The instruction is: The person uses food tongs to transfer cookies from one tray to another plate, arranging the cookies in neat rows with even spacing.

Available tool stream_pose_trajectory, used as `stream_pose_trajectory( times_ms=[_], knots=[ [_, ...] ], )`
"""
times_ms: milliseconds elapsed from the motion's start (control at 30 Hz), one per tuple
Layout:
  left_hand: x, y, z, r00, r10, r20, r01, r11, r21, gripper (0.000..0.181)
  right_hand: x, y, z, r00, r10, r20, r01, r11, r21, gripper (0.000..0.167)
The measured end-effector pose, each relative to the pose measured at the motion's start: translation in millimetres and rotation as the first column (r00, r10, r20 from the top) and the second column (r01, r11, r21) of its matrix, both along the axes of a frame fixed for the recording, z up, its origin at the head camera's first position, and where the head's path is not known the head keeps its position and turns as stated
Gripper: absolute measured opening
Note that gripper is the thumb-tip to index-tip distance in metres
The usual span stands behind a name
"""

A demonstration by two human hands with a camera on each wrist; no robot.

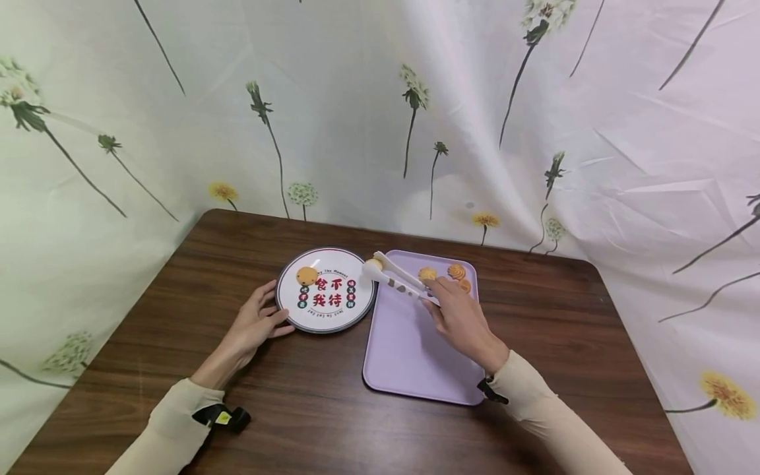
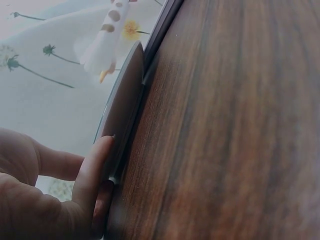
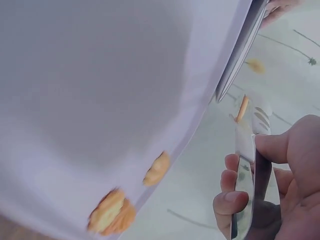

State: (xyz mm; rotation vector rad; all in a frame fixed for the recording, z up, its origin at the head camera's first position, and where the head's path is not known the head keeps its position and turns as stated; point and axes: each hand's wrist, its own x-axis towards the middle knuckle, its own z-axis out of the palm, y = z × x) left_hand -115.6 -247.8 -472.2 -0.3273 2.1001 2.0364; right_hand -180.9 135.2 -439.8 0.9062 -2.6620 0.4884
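My right hand (image 1: 460, 320) grips white spotted tongs (image 1: 402, 287) over the purple tray (image 1: 410, 356). Between the tong tips is a small cookie (image 1: 375, 263), held above the plate's right edge; the right wrist view also shows this cookie (image 3: 242, 108) edge-on. My left hand (image 1: 249, 326) holds the left rim of a round white plate (image 1: 323, 318) with red lettering, and in the left wrist view the fingers touch the plate's side (image 2: 125, 100). A round cookie (image 1: 307, 276) lies on the plate's upper left.
Several cookies (image 1: 456, 271) lie near the tray's far right corner, partly behind my right hand. Plate and tray sit side by side on a dark wooden table (image 1: 297, 409). A flower-printed cloth (image 1: 356, 132) hangs behind the table.
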Motion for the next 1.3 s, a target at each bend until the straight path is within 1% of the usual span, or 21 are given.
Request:
stream_pose_trajectory(
  times_ms=[167, 300, 433, 567, 767, 933, 1167, 1300],
  knots=[
    [0.8, -0.1, 0.9, 1.000, 0.002, 0.002, -0.002, 1.000, 0.003, 0.079, -1.3, -20.1, -1.1, 1.000, 0.026, 0.011, -0.025, 1.000, -0.003, 0.032],
    [1.3, -0.6, 1.4, 1.000, 0.003, -0.005, -0.003, 1.000, 0.002, 0.079, -3.4, -34.9, -4.0, 0.998, 0.042, 0.048, -0.041, 0.999, -0.007, 0.031],
    [1.7, 0.6, 2.7, 1.000, 0.004, -0.014, -0.004, 1.000, 0.007, 0.078, -7.0, -47.1, -6.3, 0.995, 0.048, 0.083, -0.050, 0.999, 0.014, 0.031],
    [1.9, 1.6, 1.8, 1.000, 0.010, -0.018, -0.010, 1.000, 0.019, 0.078, -9.9, -56.2, -9.2, 0.994, 0.055, 0.098, -0.059, 0.998, 0.039, 0.032],
    [1.6, 0.5, -0.1, 0.999, 0.018, -0.029, -0.018, 1.000, 0.012, 0.078, -12.6, -65.1, -10.1, 0.991, 0.066, 0.113, -0.072, 0.996, 0.054, 0.031],
    [0.8, 0.2, 1.3, 0.999, 0.026, -0.040, -0.026, 1.000, 0.004, 0.080, -15.4, -68.4, -12.8, 0.989, 0.072, 0.127, -0.081, 0.995, 0.060, 0.030],
    [1.4, 0.7, 2.6, 0.999, 0.031, -0.031, -0.031, 1.000, 0.004, 0.081, -18.7, -73.1, -15.2, 0.990, 0.081, 0.112, -0.090, 0.992, 0.087, 0.033],
    [3.0, 1.3, 1.8, 0.999, 0.034, -0.023, -0.034, 0.999, 0.009, 0.081, -18.0, -77.0, -14.2, 0.989, 0.078, 0.122, -0.091, 0.990, 0.106, 0.035]
  ],
)
